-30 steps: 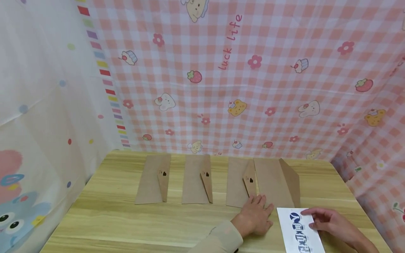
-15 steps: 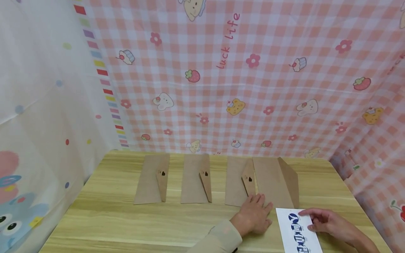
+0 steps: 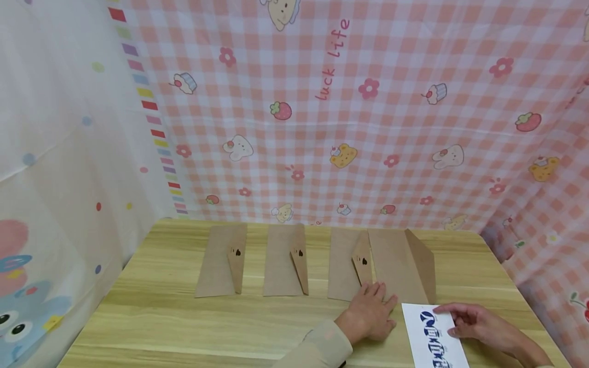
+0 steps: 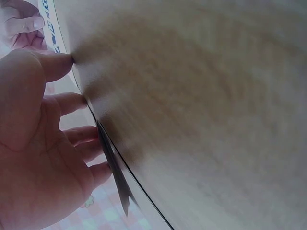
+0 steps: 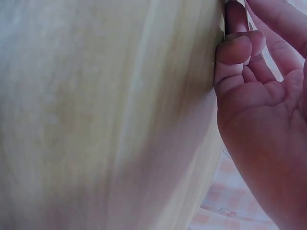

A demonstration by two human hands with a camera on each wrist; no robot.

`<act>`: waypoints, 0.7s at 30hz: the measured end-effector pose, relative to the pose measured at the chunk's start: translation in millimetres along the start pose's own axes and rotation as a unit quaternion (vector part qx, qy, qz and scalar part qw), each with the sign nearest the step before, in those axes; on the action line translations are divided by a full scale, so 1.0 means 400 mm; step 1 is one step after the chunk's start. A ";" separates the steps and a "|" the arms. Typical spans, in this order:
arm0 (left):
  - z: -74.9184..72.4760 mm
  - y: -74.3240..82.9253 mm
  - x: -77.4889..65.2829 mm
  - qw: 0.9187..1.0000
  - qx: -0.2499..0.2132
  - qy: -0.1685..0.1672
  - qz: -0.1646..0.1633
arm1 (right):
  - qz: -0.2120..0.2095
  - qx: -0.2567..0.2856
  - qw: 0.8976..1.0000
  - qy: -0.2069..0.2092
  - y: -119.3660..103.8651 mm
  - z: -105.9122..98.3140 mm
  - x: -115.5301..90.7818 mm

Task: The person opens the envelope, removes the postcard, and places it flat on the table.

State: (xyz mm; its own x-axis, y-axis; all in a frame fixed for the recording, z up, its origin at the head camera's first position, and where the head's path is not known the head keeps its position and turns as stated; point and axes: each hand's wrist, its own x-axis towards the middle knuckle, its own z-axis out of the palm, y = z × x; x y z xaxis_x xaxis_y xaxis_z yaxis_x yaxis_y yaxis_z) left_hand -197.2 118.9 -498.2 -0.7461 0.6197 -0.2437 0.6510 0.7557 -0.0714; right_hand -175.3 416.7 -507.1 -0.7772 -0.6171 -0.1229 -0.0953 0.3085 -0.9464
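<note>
My left hand lies palm down with spread fingers. Its fingertips reach the near edges of two kraft-paper envelopes: one with its flap folded over and a dark heart-like mark on it, and one whose flap extends out to the right. To the right, my right hand pinches the long edge of a white card printed in dark blue, between thumb and index finger. The card's near end runs out of the head view. In the left wrist view, a folded flap stands slightly raised beside the fingers.
Two more kraft envelopes, one at the far left and one beside it, lie with flaps folded over. The wooden table ends at a pink checked cloth behind and a white patterned cloth at left.
</note>
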 end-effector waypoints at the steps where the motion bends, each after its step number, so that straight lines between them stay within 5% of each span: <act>1: 0.000 0.000 0.000 1.000 -0.001 0.000 -0.001 | -0.001 -0.001 1.000 -0.001 0.000 -0.001 0.000; 21: -0.001 0.000 -0.001 1.000 -0.005 -0.002 -0.003 | -0.022 -0.078 0.996 0.036 -0.001 0.009 0.000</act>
State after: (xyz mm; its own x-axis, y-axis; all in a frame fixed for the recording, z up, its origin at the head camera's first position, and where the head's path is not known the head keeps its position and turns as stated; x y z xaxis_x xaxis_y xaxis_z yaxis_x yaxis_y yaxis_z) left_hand -197.1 118.7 -497.7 -0.7492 0.6144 -0.2474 0.6451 0.7615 -0.0624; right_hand -172.8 414.0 -508.0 -0.8127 -0.5801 -0.0555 -0.2212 0.3952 -0.8916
